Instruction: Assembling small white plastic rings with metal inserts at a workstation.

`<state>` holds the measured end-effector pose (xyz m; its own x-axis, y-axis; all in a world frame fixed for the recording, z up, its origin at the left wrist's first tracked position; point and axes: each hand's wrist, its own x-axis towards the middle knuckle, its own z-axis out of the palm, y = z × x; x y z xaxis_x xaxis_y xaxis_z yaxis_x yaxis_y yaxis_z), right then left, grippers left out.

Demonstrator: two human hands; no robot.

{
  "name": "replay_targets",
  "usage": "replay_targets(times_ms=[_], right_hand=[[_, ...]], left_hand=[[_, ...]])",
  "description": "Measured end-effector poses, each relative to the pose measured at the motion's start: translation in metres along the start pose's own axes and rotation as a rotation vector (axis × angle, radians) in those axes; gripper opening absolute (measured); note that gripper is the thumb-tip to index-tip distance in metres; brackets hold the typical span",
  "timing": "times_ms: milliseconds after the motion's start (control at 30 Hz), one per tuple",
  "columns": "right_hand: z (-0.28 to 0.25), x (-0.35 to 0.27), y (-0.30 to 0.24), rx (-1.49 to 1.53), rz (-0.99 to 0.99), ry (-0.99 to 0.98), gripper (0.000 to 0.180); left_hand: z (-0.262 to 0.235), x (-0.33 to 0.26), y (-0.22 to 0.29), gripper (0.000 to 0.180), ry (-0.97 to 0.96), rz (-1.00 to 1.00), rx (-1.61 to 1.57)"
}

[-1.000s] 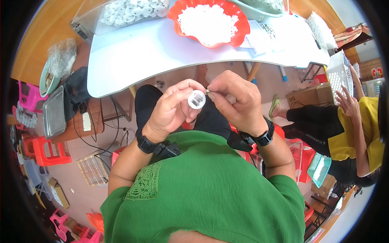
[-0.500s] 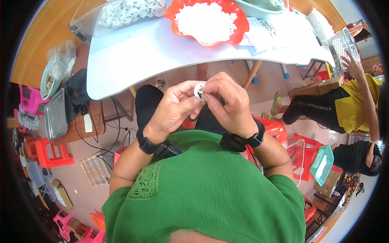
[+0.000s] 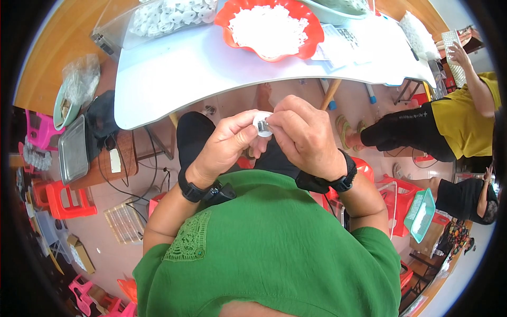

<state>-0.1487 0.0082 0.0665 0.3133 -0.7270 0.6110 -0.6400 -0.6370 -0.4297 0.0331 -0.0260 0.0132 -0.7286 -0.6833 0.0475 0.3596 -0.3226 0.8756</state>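
My left hand [image 3: 227, 142] and my right hand [image 3: 303, 137] meet in front of my chest, over my lap. Between their fingertips sits a small white round plastic part [image 3: 262, 126] with a dark metal piece at its middle. The left thumb and fingers pinch the part's rim; the right thumb and forefinger press on the metal piece. Both wrists wear black bands. A green top covers my torso below the hands.
A white table [image 3: 185, 68] lies beyond my hands with a red scalloped bowl [image 3: 311, 45] of small white pieces and a clear bin [image 3: 158, 18] of white round parts. Two other people are at the right. Red stools and a metal tray [image 3: 73, 150] are around me.
My hands have closed together around the white part and dropped slightly toward my chest. The right fingers now cover more of it. The person in yellow at the right has shifted.
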Motion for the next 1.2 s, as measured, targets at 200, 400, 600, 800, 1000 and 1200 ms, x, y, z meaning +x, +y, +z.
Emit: replay_targets(times_ms=[200,400,600,800,1000,1200], right_hand=[[0.002,-0.002,0.002,-0.063,-0.010,-0.060,0.018],[0.008,0.000,0.001,-0.097,-0.054,-0.017,0.016],[0.006,0.001,0.003,-0.039,-0.044,-0.122,0.014],[0.002,-0.003,0.003,0.034,0.079,-0.187,0.016],[0.007,-0.007,0.007,0.046,0.162,-0.088,0.013],[0.006,-0.008,0.016,0.095,0.323,-0.060,0.015]], left_hand=[[-0.002,0.000,-0.003,0.037,0.009,-0.004,0.083],[-0.004,-0.002,-0.003,0.034,-0.004,0.000,0.115],[-0.006,-0.003,-0.003,0.032,-0.013,-0.022,0.191],[-0.005,-0.002,-0.004,0.031,0.011,-0.032,0.199],[-0.003,0.003,-0.001,0.029,0.017,-0.047,0.238],[-0.001,0.012,0.004,0.027,-0.017,-0.060,0.288]])
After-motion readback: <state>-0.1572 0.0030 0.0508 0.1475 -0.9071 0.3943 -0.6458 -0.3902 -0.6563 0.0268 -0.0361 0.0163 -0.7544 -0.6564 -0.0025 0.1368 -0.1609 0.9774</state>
